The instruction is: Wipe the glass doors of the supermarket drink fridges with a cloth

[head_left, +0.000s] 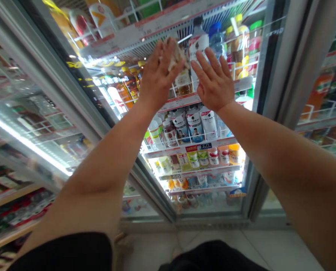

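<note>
Both my arms reach up against the glass door [258, 113] of a lit drinks fridge. My left hand [156, 77] holds a crumpled pale cloth [177, 57] pressed against the glass, fingers bent over it. My right hand [214, 81] lies flat on the glass just to the right of the cloth, fingers stretched out and apart, holding nothing. Behind the glass stand rows of bottles [197, 124] on wire shelves.
A second fridge door [29, 124] angles away on the left, and another fridge section [326, 98] with drinks stands on the right. The metal door frame [292, 75] runs between them. Shelves with packaged goods [12, 210] sit low on the left. Pale floor tiles [241, 244] lie below.
</note>
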A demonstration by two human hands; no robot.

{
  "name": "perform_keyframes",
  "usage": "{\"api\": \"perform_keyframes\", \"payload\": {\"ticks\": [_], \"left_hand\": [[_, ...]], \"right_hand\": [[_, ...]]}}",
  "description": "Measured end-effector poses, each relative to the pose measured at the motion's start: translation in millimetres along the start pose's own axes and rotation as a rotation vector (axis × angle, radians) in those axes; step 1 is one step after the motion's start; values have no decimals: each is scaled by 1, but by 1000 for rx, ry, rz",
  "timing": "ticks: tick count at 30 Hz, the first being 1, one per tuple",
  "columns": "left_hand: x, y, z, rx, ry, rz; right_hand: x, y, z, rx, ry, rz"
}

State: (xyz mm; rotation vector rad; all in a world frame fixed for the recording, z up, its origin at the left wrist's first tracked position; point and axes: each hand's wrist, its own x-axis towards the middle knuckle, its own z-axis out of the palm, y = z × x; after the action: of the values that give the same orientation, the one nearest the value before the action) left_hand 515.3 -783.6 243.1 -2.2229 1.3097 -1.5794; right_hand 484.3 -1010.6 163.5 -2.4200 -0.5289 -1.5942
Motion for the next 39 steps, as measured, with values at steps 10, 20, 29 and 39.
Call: {"api": "perform_keyframes", "payload": {"ticks": [10,20,29,39], "left_hand": [[-8,24,-3,45,21,57],[29,-25,-7,249,298,39],[82,-64,14,174,329,-156],[-14,26,8,123,94,92]], "right_hand": [[1,0,0,-5,0,0],[0,1,1,-42,24,-22],[-1,-2,-7,153,184,168],[1,1,2,55,230,136]]}}
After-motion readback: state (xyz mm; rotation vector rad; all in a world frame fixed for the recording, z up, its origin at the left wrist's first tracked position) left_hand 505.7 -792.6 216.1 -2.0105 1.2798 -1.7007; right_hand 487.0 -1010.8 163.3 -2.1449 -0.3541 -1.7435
